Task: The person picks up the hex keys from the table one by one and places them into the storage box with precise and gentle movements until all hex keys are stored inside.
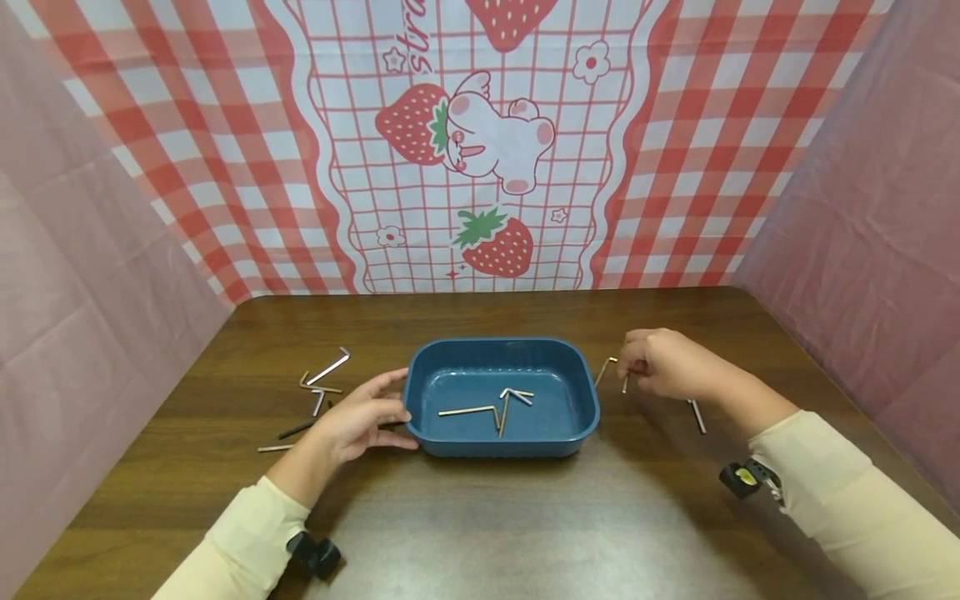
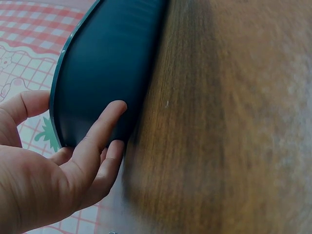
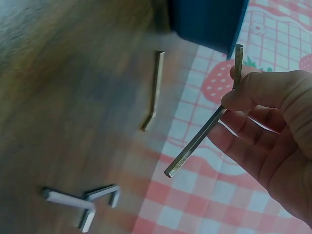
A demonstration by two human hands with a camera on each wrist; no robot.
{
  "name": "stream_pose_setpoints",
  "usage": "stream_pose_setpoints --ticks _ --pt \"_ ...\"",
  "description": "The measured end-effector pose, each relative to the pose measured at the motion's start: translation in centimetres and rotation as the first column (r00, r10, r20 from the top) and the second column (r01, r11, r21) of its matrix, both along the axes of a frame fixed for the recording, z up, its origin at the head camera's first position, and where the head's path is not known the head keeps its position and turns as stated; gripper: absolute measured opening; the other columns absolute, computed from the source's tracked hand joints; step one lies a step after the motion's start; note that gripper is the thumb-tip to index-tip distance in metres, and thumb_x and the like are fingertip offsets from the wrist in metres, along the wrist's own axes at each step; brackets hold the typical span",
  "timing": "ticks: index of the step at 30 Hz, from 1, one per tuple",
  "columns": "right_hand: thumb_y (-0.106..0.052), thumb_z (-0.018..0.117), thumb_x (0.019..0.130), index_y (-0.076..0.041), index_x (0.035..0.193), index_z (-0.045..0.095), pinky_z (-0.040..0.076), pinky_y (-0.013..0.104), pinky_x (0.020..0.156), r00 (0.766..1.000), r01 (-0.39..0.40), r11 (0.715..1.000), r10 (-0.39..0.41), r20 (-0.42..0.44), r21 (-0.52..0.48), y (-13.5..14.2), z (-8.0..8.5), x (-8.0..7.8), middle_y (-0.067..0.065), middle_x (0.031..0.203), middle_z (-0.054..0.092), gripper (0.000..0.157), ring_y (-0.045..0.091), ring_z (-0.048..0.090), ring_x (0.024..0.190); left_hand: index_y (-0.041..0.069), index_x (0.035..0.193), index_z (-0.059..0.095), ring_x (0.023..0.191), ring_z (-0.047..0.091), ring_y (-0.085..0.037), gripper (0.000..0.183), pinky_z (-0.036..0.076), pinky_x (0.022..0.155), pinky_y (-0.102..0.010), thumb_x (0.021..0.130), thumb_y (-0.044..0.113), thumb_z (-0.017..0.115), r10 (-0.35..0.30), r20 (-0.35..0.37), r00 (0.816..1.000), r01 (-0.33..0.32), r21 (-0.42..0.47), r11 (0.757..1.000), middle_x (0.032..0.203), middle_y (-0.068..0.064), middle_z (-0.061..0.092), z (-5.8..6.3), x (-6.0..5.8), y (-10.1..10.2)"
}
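A blue rectangular basin [image 1: 495, 448] stands on the table with several L-shaped hex keys [image 1: 468, 410] lying inside. At its left end my left hand [image 1: 367, 417] rests against the outer wall. The left wrist view shows that hand's fingers [image 2: 100, 129] spread on the wall and near the rim. To the right of the basin, my right hand [image 1: 667, 364] is raised, apart from it. Between thumb and fingers it pinches a brassy hex key [image 3: 195, 141], whose long arm points away from the palm. Another brassy hex key [image 3: 157, 85] lies on the table between that hand and the basin.
Left of the basin several loose hex keys [image 1: 328, 367] lie on the brown wooden table [image 1: 480, 533], some partly behind the left arm. Silver hex keys [image 3: 73, 200] lie near the right forearm. A strawberry-patterned cloth [image 1: 480, 233] hangs at the back.
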State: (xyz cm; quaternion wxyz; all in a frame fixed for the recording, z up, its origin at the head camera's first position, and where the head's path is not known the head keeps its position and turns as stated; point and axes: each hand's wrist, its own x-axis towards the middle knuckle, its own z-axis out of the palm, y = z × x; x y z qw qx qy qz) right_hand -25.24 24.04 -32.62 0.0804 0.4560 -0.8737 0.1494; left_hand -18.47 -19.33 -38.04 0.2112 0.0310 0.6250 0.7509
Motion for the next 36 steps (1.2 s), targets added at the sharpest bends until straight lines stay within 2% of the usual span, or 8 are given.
stream_pose_setpoints --ticks 8,14,24,36 --pt "0.016 0.070 0.065 -0.015 0.076 0.069 0.045 0.023 0.054 1.000 -0.008 0.999 0.009 -0.007 0.042 -2.0 1.6 0.3 -0.006 0.075 0.053 0.033 0.007 0.049 0.066 0.003 0.154 0.017 0.084 0.061 -0.021 0.079 0.055 0.081 -0.057 0.083 -0.010 0.051 0.002 -0.002 1.000 -0.002 0.002 1.000 0.117 -0.021 0.052 -0.1 0.0 0.0" --pt "0.014 0.070 0.069 -0.013 0.077 0.070 0.048 0.024 0.056 0.999 -0.048 0.997 0.047 0.011 0.067 -3.5 2.5 0.4 -0.005 0.077 0.056 0.029 0.009 0.051 0.067 0.003 0.153 0.017 0.085 0.061 -0.021 0.079 0.055 0.081 -0.057 0.083 -0.010 0.051 0.011 0.006 1.000 -0.011 -0.002 1.000 0.115 -0.020 0.051 0.0 0.1 0.1" --pt "0.011 0.072 0.071 -0.012 0.079 0.071 0.050 0.022 0.058 0.997 -0.072 0.986 0.066 0.042 0.148 -6.1 3.7 0.6 -0.005 0.079 0.056 0.025 0.009 0.051 0.068 0.003 0.153 0.017 0.087 0.061 -0.022 0.079 0.055 0.081 -0.057 0.083 -0.010 0.051 0.013 0.008 1.000 -0.013 -0.010 1.000 0.121 -0.024 0.049 0.1 0.1 0.1" --pt "0.013 0.067 0.071 -0.015 0.076 0.069 0.051 0.025 0.059 0.987 -0.158 0.961 0.161 0.004 0.228 -9.4 5.2 0.2 -0.006 0.077 0.054 0.029 0.008 0.052 0.069 0.003 0.153 0.017 0.088 0.061 -0.023 0.080 0.055 0.080 -0.057 0.083 -0.010 0.052 0.020 0.013 1.000 -0.020 -0.012 1.000 0.118 -0.022 0.049 0.1 0.1 0.0"
